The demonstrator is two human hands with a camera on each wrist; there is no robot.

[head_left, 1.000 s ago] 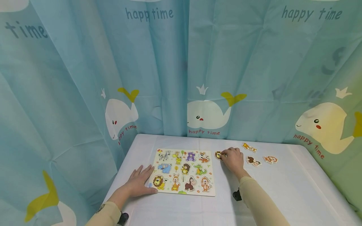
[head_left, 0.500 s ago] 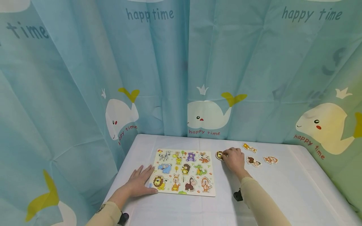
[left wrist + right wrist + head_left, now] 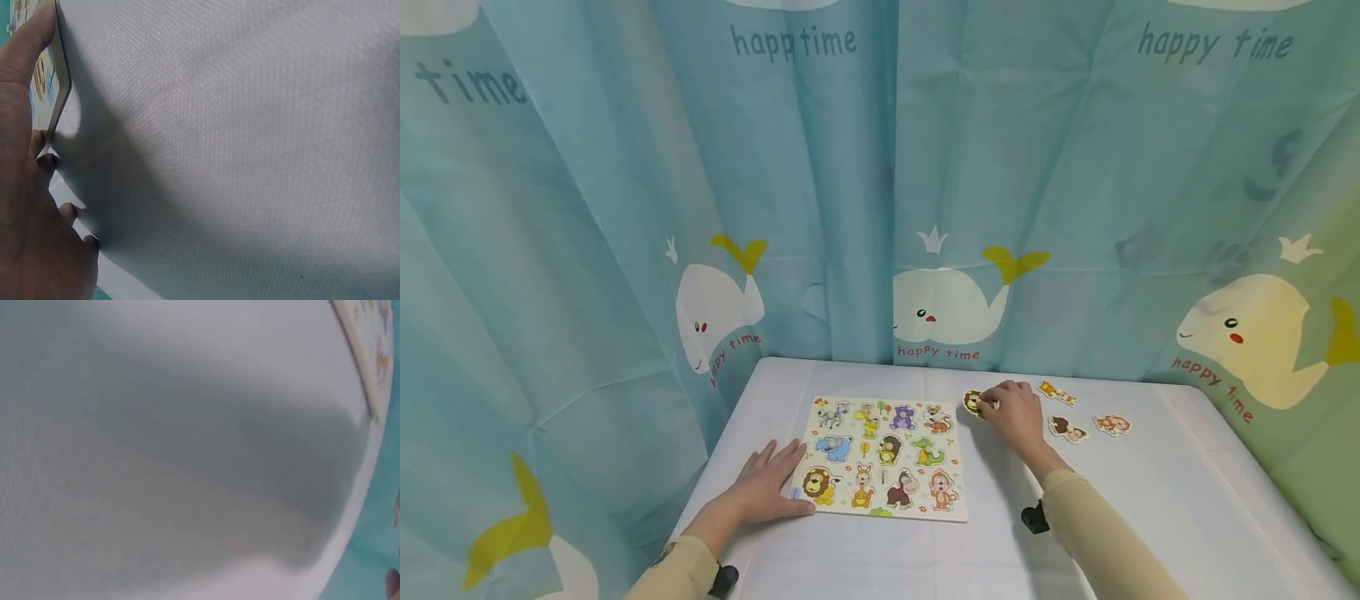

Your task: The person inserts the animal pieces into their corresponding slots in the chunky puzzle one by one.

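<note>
The wooden animal puzzle board (image 3: 850,509) lies flat on the table. My left hand (image 3: 763,486) rests with spread fingers along its left edge, thumb at the near corner. In the left wrist view the thumb (image 3: 28,47) lies over the board's edge (image 3: 62,81). Just past the board's far right corner, my right hand (image 3: 1017,417) pinches a lion puzzle piece (image 3: 972,403) between thumb and fingers. The hand hides the piece's right part. A matching lion picture (image 3: 818,485) shows at the board's near left. In the right wrist view only a fingertip (image 3: 392,586) shows.
Three loose pieces lie right of my right hand: an orange-yellow animal piece (image 3: 1057,392), a gorilla piece (image 3: 1067,429) and a monkey piece (image 3: 1112,425). The white-covered table (image 3: 1150,517) ends at a blue curtain (image 3: 820,167) behind it.
My right hand has moved slightly left and farther back with the lion piece in its fingers. The left hand has stayed on the board. The head view has shifted a little.
</note>
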